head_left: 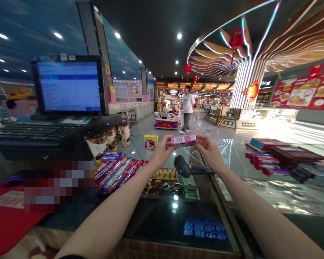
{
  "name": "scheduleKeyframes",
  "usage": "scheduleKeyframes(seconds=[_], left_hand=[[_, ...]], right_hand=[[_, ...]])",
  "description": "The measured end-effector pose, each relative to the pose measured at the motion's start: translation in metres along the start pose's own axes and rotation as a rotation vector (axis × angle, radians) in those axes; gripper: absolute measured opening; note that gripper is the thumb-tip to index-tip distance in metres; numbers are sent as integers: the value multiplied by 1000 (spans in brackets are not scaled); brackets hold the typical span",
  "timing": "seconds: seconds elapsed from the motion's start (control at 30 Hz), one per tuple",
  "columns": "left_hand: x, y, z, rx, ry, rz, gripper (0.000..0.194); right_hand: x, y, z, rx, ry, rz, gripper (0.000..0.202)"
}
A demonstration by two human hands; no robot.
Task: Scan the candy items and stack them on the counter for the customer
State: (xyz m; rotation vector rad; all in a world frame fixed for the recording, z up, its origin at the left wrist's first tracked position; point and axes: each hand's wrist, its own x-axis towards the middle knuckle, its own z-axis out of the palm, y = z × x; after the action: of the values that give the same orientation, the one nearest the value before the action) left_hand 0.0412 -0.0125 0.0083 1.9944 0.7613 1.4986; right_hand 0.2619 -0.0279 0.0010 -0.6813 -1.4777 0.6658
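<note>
A small pink box (184, 140) with a barcode on its facing side is held up level over the glass counter. My left hand (164, 149) pinches its left end, and my right hand (207, 149) grips the right end. Just below the box, a black barcode scanner (183, 167) lies on the counter, its handle pointing right beneath my right forearm. A yellow box (151, 142) with a pink bear picture stands beyond my left hand. Long wrapped candy rolls (118, 174) lie in a pile to the left of my left forearm.
At the left are a monitor (68, 86), a keyboard (29, 135) and several cups (123, 133). Stacked boxes and packets (294, 153) lie on the glass at the right. Beyond the counter, a person (188, 104) stands near a kiddie ride (167, 118).
</note>
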Motion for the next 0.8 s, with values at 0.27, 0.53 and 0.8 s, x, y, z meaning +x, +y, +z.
scheduleKeyframes(seconds=[0.27, 0.53, 0.8], left_hand=[[-5, 6, -1, 326, 45, 131, 33], [-8, 4, -11, 666, 39, 200, 32], [-9, -8, -26, 656, 61, 68, 32]], right_hand=[[-2, 0, 2, -146, -60, 101, 43], [0, 8, -24, -409, -222, 135, 46], [-14, -1, -47, -406, -754, 290, 75]])
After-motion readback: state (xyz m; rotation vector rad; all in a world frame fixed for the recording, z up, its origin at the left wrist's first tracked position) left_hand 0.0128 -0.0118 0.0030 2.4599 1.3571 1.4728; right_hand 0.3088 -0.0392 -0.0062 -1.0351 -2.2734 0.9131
